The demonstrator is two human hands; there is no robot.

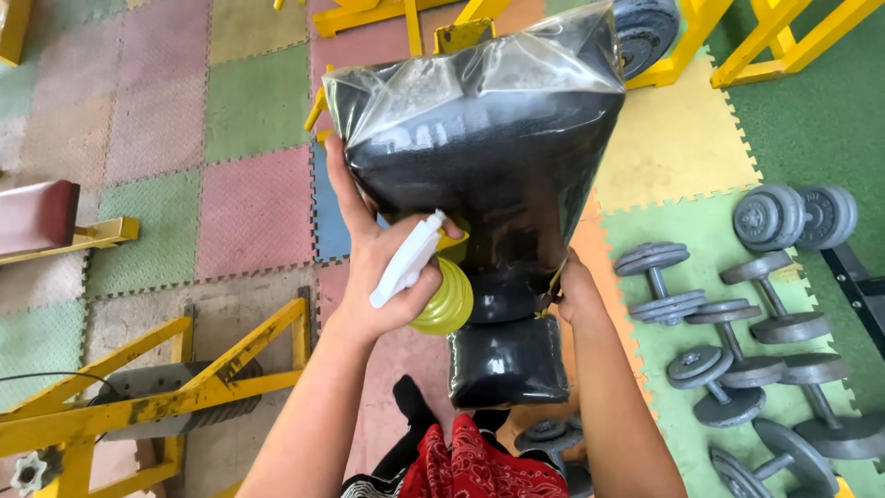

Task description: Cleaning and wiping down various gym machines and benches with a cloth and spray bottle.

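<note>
The left hand's [378, 267] fingers [343, 180] clench a yellow-green spray bottle [441, 297] with a white trigger, pressed against the black padded seat [489, 166] (wrapped in clear plastic). The right hand [576, 290] grips the pad's right lower edge. Grey dumbbells [719, 323] lie on the green floor mat [811, 120] at right.

**Bare forearms, red patterned cloth at the waist**

Both forearms are bare up to the bottom edge of the view, with no sleeves, watch or bands showing. The left hand [383, 267] and right hand [576, 290] wear no gloves or rings. Low in the frame sits a red cloth with a pale paisley print [475, 466], edged by black fabric [410, 415].
</note>
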